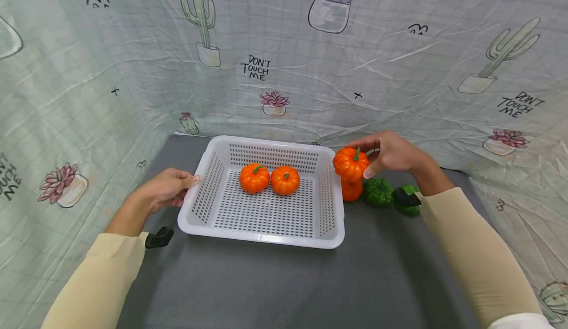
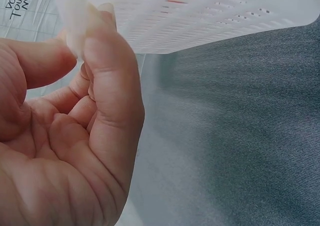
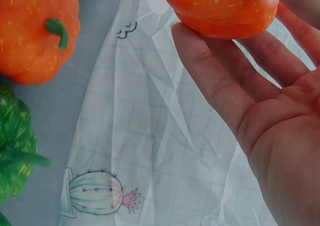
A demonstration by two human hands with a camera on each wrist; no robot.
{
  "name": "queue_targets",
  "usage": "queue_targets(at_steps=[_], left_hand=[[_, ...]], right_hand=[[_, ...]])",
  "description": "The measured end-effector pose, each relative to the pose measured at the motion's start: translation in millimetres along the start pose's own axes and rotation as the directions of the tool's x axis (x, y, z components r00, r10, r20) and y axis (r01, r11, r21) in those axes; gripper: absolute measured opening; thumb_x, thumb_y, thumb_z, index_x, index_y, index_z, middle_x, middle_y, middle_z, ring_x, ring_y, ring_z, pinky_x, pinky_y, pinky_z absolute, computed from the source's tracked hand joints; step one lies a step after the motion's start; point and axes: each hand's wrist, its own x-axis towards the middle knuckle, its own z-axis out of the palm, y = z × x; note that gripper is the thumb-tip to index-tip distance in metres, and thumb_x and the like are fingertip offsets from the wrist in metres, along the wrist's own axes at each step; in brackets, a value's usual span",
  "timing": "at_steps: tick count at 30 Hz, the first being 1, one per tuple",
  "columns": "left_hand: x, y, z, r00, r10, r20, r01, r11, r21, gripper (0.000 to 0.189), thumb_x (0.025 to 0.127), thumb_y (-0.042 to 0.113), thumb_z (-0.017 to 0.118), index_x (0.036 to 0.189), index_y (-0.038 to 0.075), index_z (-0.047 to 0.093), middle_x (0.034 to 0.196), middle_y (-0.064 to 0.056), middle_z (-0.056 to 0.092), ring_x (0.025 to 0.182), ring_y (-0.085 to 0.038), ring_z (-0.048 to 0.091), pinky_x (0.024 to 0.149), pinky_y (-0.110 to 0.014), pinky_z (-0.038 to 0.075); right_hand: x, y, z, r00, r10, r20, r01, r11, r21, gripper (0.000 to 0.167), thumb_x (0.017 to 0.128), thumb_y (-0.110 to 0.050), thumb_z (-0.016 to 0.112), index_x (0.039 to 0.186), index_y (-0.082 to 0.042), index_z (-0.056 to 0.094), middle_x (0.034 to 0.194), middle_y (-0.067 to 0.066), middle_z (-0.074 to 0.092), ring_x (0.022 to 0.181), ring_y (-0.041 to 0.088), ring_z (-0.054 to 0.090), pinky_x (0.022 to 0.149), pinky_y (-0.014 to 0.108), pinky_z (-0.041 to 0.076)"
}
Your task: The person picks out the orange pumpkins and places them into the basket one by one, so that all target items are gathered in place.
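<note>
A white perforated plastic basket has two small orange pumpkins, one on the left and one on the right, lying inside it. My left hand pinches the basket's left rim between thumb and fingers; the left wrist view shows this grip close up. Beside the basket's right rim, my right hand holds another orange pumpkin raised by its side, its green stem upward. Below it, partly hidden, an orange pumpkin sits on the table.
Two green pumpkins, one nearer the basket and one under the right wrist, stand on the dark grey table. A cloth printed with cacti hangs behind the table and along its sides.
</note>
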Motion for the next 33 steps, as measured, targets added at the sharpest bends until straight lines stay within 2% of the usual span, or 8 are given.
queue_targets(at_steps=[13, 18, 25, 33], left_hand=[[-2.1, -1.8, -2.2, 1.000, -0.003, 0.010, 0.003, 1.000, -0.017, 0.042, 0.111, 0.031, 0.051, 0.126, -0.006, 0.060, 0.097, -0.002, 0.071, 0.089, -0.016, 0.068, 0.078, -0.037, 0.060], [-2.5, -1.8, -2.5, 1.000, 0.003, 0.011, -0.003, 1.000, -0.022, 0.042, 0.111, 0.032, 0.051, 0.125, -0.006, 0.060, 0.097, -0.001, 0.071, 0.089, -0.015, 0.068, 0.078, -0.037, 0.060], [-2.2, -0.7, -0.8, 1.000, 0.000, 0.011, 0.000, 1.000, -0.025, 0.041, 0.110, 0.031, 0.052, 0.125, -0.006, 0.060, 0.095, -0.001, 0.071, 0.087, -0.015, 0.068, 0.077, -0.037, 0.060], [-0.5, -1.3, -1.2, 1.000, 0.008, 0.022, -0.007, 0.999, -0.040, 0.041, 0.110, 0.032, 0.053, 0.124, -0.006, 0.060, 0.094, 0.000, 0.071, 0.087, -0.014, 0.069, 0.077, -0.036, 0.060]], right_hand=[[14.8, -7.1, 10.7, 0.998, -0.047, 0.042, 0.047, 0.999, -0.006, 0.072, 0.071, -0.003, 0.093, 0.139, -0.008, 0.067, 0.129, 0.017, 0.073, 0.104, 0.031, 0.075, 0.084, 0.034, 0.063], [19.5, -10.6, 14.8, 0.997, -0.057, 0.056, 0.057, 0.998, 0.004, 0.074, 0.070, 0.001, 0.092, 0.139, -0.009, 0.067, 0.129, 0.017, 0.073, 0.105, 0.029, 0.075, 0.084, 0.035, 0.063], [25.8, -11.7, 21.3, 0.994, -0.088, 0.067, 0.090, 0.996, -0.027, 0.074, 0.069, 0.001, 0.093, 0.138, -0.009, 0.067, 0.131, 0.013, 0.072, 0.111, 0.029, 0.071, 0.090, 0.036, 0.062], [32.7, -18.4, 27.4, 0.990, -0.097, 0.104, 0.099, 0.995, -0.010, 0.074, 0.068, 0.006, 0.091, 0.137, -0.009, 0.068, 0.126, 0.013, 0.074, 0.105, 0.027, 0.074, 0.089, 0.037, 0.062]])
